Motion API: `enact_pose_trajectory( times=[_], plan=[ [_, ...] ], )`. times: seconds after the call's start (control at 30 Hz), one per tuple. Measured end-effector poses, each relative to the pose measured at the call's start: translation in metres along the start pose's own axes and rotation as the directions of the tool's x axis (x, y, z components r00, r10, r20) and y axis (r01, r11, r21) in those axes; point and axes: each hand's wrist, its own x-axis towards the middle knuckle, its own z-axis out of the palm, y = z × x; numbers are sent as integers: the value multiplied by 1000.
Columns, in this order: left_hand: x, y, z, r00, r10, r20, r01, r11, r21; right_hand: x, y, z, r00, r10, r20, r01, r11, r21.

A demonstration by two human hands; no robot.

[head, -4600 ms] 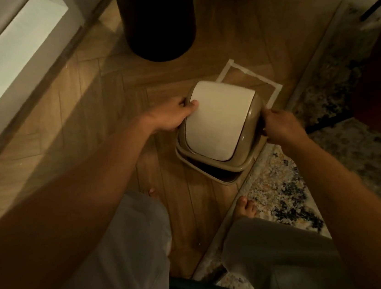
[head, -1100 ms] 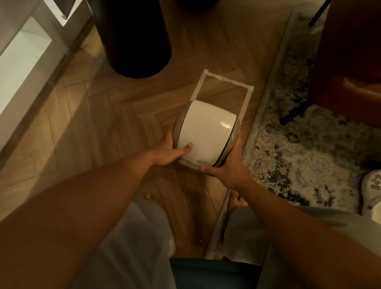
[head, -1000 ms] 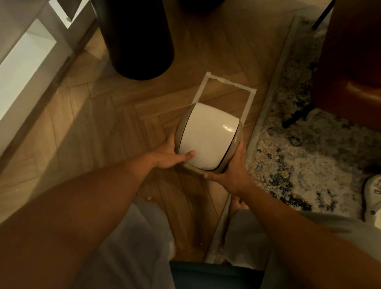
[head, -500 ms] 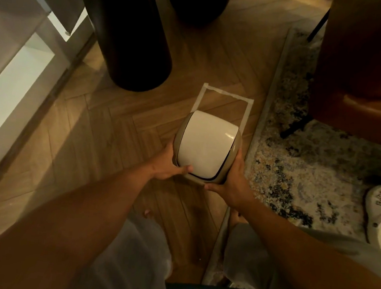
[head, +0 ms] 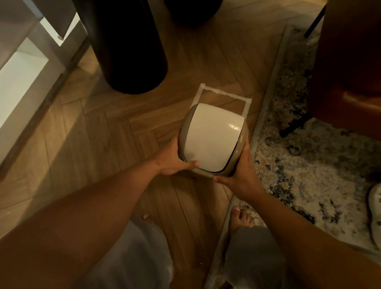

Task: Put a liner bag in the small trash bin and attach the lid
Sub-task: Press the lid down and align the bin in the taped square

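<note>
Left hand and right hand clamp small trash bin, lid on, over herringbone wood floor by taped outline; patterned rug just right.

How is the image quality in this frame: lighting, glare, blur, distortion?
Head view: dim, warm light; a small glare spot on the white lid; the left hand and right hand are sharp enough, the floor slightly soft; wide-angle bending at the edges; the dark cylinder shows almost no detail.
</note>
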Motion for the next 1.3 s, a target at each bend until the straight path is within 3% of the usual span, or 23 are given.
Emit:
enact_pose_trajectory(
  times=[0.5,1.3],
  plan=[
    [30,-5,-1,999,-51,-20,49,995,-92,35,15,-7,996,31,82,-32,999,15],
    [150,12,-29,986,127,-109,-124,992,30,158,20,-53,997,-69,21,70,997,-34]
  ],
)
